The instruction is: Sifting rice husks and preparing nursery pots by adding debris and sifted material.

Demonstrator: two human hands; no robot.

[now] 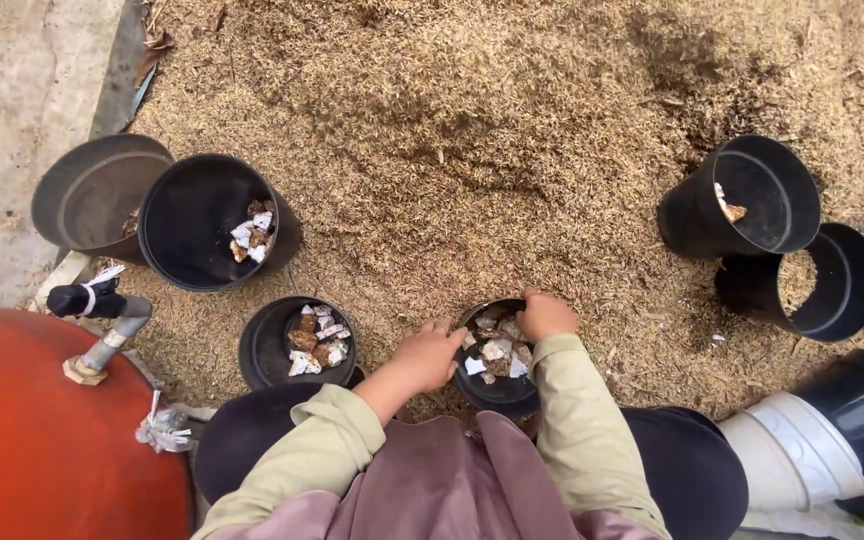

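A small black plastic pot [497, 392] holding white and brown broken chunks stands on the husk bed right in front of me. My left hand [425, 357] grips its left rim. My right hand [546, 314] grips its far right rim. To its left stands a second small black pot [257, 350], upright, with the same kind of chunks inside and no hand on it.
A wide bed of rice husks [472, 120] spreads ahead. Two larger black pots [192, 225] lean at the left, two more [752, 195] at the right. An orange barrel with a tap [102, 305] sits lower left, stacked pots [822, 440] lower right.
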